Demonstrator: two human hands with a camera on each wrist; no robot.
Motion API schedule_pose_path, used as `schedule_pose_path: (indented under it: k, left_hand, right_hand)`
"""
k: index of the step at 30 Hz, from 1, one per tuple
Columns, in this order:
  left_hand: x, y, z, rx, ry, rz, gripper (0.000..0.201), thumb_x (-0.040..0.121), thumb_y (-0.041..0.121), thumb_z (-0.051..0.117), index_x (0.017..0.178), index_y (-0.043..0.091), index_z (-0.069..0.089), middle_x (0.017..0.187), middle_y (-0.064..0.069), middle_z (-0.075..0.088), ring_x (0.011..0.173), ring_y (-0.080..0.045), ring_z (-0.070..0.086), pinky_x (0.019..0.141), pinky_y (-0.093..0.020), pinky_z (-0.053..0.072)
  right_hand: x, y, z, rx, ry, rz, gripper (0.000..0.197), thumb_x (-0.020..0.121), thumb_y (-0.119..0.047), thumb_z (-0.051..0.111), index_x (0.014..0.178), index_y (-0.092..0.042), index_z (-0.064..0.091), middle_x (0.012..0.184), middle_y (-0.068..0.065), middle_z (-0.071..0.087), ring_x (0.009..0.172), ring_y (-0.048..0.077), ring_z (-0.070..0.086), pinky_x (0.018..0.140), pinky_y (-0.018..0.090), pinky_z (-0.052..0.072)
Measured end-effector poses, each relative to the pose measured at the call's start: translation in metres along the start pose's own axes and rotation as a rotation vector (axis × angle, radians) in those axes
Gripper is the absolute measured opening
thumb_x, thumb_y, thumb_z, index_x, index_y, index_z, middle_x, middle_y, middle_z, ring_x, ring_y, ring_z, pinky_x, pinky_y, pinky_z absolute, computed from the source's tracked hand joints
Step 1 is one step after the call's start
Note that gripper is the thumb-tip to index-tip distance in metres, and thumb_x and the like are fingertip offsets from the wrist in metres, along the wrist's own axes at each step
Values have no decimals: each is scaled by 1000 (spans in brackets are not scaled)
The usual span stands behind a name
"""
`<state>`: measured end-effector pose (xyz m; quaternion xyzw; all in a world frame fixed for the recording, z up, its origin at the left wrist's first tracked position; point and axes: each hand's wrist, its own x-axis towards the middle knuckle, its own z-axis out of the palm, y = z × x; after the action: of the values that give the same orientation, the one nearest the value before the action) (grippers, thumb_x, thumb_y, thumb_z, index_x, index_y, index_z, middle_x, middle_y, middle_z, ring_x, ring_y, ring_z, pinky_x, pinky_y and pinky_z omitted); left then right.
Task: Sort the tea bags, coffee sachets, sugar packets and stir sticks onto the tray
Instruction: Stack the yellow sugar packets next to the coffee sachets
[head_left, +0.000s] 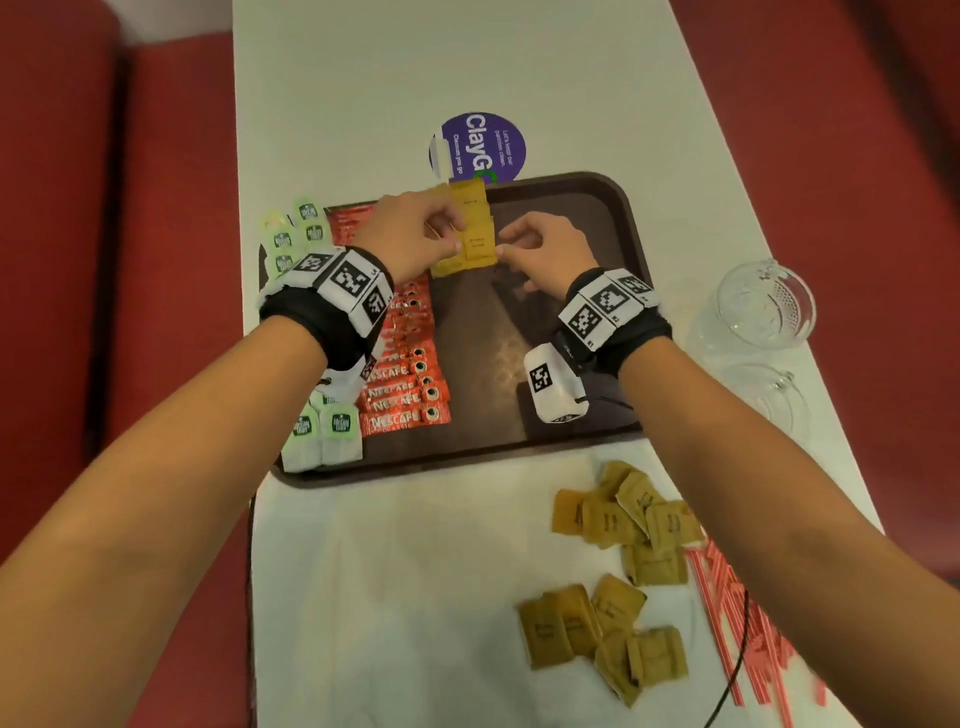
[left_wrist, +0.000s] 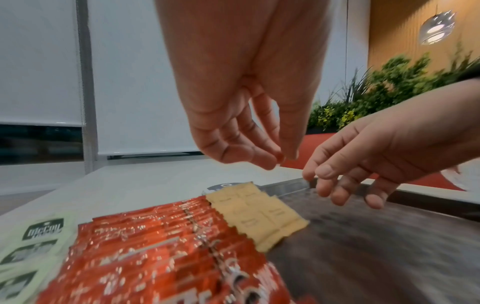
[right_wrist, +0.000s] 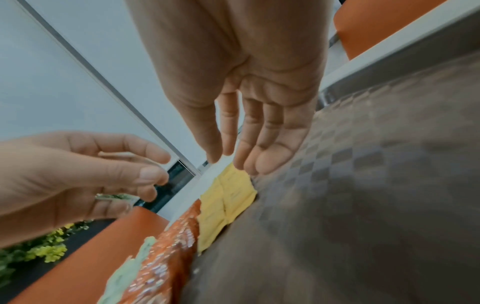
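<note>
A brown tray (head_left: 571, 208) carries green tea bags (head_left: 298, 234) at its left edge, a column of red coffee sachets (head_left: 405, 384) beside them, and a few yellow sugar packets (head_left: 470, 228) at the back. My left hand (head_left: 449, 234) hovers over the packets' left side with loosely curled fingers and holds nothing, as the left wrist view shows (left_wrist: 278, 158). Over their right edge is my right hand (head_left: 511, 249), its straight fingers (right_wrist: 249, 164) just above the packets (right_wrist: 228, 197) and empty.
Two heaps of loose brown sugar packets (head_left: 623, 519) (head_left: 597, 634) lie on a white cloth (head_left: 415, 571) in front of the tray. Red stir sticks (head_left: 743, 623) lie at the right front. Glass cups (head_left: 763, 306) stand right of the tray. A purple sticker (head_left: 483, 145) is behind it.
</note>
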<state>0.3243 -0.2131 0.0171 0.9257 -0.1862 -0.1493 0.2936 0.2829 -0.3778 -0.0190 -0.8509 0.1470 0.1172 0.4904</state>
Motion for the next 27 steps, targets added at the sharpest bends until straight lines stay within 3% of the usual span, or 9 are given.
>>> schedule_pose_path:
  k: [2, 4, 6, 10, 13, 17, 21, 24, 27]
  left_hand:
    - [-29, 6, 8, -45, -45, 18, 19, 84, 15, 64, 102, 11, 65, 88, 3, 58, 81, -10, 52, 70, -14, 39]
    - [-63, 12, 19, -105, -93, 37, 18, 85, 16, 64, 102, 11, 65, 88, 4, 59, 79, -6, 52, 65, -2, 36]
    - [-100, 18, 33, -143, -145, 33, 17, 85, 18, 65, 101, 12, 65, 85, 4, 59, 74, -4, 53, 64, 1, 37]
    - [-168, 23, 71, -186, -339, -1, 20, 83, 17, 67, 102, 10, 65, 84, -1, 65, 73, -7, 55, 63, -3, 39]
    - [-205, 26, 100, -101, -506, -38, 30, 81, 22, 70, 107, 11, 63, 86, 0, 62, 75, -10, 54, 64, -11, 40]
    - [-233, 30, 126, -1, -645, -68, 40, 79, 26, 72, 114, 12, 59, 98, -4, 60, 81, -13, 51, 77, -24, 43]
    - [-248, 38, 138, 60, -640, -61, 47, 75, 30, 75, 115, 14, 56, 96, 2, 49, 84, -14, 47, 77, -29, 43]
    - [-255, 43, 147, 82, -597, -43, 41, 76, 28, 74, 111, 14, 56, 101, -3, 51, 91, -19, 50, 78, -30, 42]
    - [-256, 41, 150, 64, -558, -56, 32, 77, 24, 72, 104, 11, 59, 101, -5, 50, 96, -21, 51, 79, -29, 40]
  right_hand:
    - [-31, 2, 0, -17, -81, -13, 22, 87, -22, 62, 108, -14, 61, 96, 4, 62, 85, 14, 59, 55, 20, 51]
    - [-62, 8, -2, -69, -186, -30, 23, 87, -24, 63, 108, -15, 61, 97, 4, 62, 87, 13, 58, 64, 22, 50]
    - [-93, 17, -5, -139, -272, -53, 23, 86, -24, 65, 107, -16, 63, 97, 3, 63, 90, 13, 58, 70, 20, 46]
    - [-148, 39, -15, -302, -337, -36, 18, 83, -15, 67, 101, -17, 67, 101, 5, 67, 94, 16, 61, 85, 23, 44]
    - [-181, 51, -19, -467, -400, -12, 20, 85, -11, 62, 103, -17, 68, 104, 3, 65, 90, 12, 56, 79, 20, 41]
    - [-207, 65, -9, -814, -421, 14, 29, 83, -18, 60, 111, -24, 61, 117, 4, 54, 114, 24, 46, 97, 38, 40]
    - [-221, 71, -2, -953, -402, 23, 45, 79, -27, 68, 121, -26, 51, 124, 5, 43, 122, 27, 33, 99, 43, 30]
    - [-229, 70, 2, -927, -383, -69, 47, 78, -43, 67, 118, -26, 52, 122, 3, 44, 119, 25, 34, 98, 42, 30]
    - [-238, 68, 12, -1006, -470, -141, 50, 73, -55, 66, 114, -29, 56, 120, 0, 44, 119, 24, 33, 100, 43, 26]
